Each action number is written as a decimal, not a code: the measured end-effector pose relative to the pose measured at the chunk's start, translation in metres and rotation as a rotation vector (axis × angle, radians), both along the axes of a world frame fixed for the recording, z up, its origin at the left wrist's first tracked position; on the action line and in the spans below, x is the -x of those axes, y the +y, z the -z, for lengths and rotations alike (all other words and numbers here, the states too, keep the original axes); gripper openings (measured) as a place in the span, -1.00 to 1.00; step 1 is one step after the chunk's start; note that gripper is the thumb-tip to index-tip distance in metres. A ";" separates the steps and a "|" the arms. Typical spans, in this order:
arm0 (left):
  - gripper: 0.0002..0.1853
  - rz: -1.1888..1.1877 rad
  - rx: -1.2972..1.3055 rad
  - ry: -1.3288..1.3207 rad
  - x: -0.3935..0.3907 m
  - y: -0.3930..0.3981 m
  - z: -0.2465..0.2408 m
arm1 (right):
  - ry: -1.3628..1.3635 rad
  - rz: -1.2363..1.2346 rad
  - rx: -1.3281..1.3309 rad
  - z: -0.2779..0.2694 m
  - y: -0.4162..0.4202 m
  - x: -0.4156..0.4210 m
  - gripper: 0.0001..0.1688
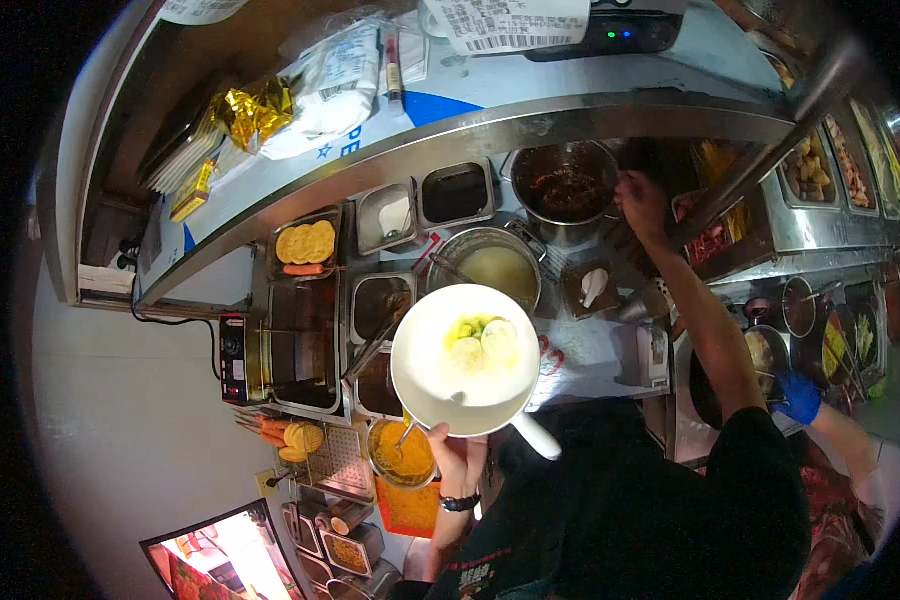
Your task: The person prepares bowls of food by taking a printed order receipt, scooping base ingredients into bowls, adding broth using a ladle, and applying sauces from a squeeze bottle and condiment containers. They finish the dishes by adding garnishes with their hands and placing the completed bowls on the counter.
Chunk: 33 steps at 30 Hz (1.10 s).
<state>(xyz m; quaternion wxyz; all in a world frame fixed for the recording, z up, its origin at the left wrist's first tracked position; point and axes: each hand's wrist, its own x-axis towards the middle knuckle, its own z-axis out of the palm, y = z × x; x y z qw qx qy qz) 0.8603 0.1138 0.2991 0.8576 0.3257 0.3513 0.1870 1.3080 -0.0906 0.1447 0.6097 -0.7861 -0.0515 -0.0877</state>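
My left hand holds a white bowl with a stubby handle by its near rim. Two pale round pieces and chopped yellow-green bits lie in the bowl, washed out by glare. My right hand is stretched out to the right rim of a deep steel pot; shadow hides what its fingers do there. Dark, reddish-brown food fills that pot. Partly behind the bowl stands a second steel pot with pale broth and a ladle handle.
Leftward are a fryer and a basin of orange powder with a spoon. A steel shelf edge crosses above the pots, and a slanting metal post is at right. A co-worker's blue-gloved hand works near pans.
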 end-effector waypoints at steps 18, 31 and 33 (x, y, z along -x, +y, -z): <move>-0.36 0.322 0.105 -0.134 -0.148 0.036 -0.015 | -0.161 -0.101 -0.313 -0.107 -0.004 0.053 -0.74; -0.45 0.395 0.163 -0.340 -0.167 0.041 -0.012 | -0.452 -0.349 0.224 -0.173 -0.024 0.224 -0.77; -0.45 0.378 0.138 -0.354 -0.163 0.039 -0.012 | -0.530 -0.346 0.243 -0.177 -0.023 0.238 -0.76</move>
